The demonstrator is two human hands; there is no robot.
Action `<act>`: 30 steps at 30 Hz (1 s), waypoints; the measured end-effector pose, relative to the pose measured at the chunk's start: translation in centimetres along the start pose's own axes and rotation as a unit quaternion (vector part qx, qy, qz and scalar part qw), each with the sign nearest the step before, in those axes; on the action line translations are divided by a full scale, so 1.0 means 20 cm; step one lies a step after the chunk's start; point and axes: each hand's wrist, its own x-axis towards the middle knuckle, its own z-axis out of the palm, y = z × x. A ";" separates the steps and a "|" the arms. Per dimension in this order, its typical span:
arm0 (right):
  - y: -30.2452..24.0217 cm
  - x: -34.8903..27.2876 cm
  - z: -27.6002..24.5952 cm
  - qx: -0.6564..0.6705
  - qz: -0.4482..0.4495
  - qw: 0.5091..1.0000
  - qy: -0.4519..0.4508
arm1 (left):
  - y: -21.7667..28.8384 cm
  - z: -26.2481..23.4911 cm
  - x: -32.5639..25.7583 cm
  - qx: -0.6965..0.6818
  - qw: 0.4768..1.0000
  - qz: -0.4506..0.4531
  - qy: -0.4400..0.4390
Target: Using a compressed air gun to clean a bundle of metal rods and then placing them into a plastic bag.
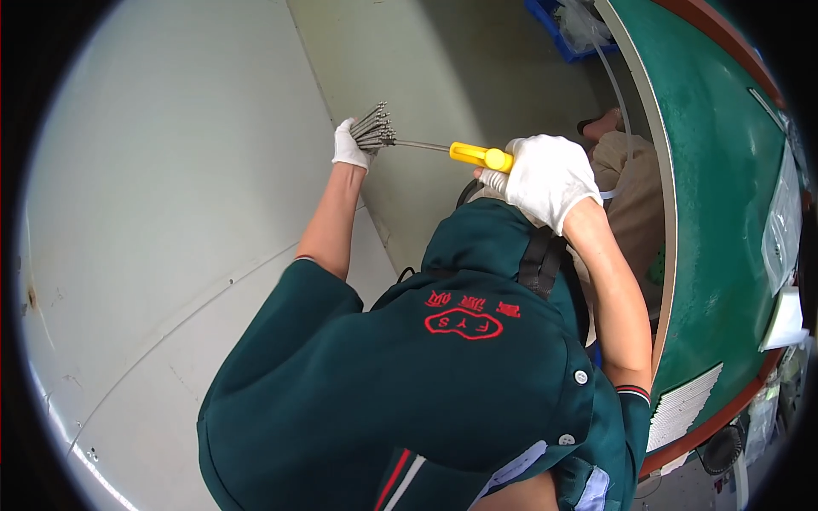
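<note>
My left hand [351, 146], in a white glove, is closed around a bundle of thin metal rods [373, 128]. The rods fan out at their tips, away from my fingers. In my right hand [552, 179], also gloved in white, is a yellow air blow gun [481, 157] with a long thin metal nozzle. The nozzle's end meets the rods in the picture; whether it touches them I cannot tell. My right palm and fingers hide the rear of the gun.
To the right stands a green-topped table [711, 187], with a stack of thin white strips [684, 407] and plastic bags [782, 226] on it. A translucent hose [615, 85] hangs beside its edge. A blue crate [562, 30] sits on the floor beyond. White panelling [170, 170] lies left.
</note>
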 end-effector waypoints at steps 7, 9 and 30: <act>0.03 -0.01 0.02 0.001 -0.006 1.000 0.017 | -0.01 0.03 -0.01 0.009 1.000 -0.001 0.016; 0.03 0.00 0.01 -0.002 0.004 1.000 0.011 | 0.00 0.03 -0.02 -0.002 1.000 -0.004 0.009; 0.00 0.00 0.03 -0.001 0.010 1.000 0.010 | 0.01 -0.08 0.04 -0.013 0.999 -0.004 -0.050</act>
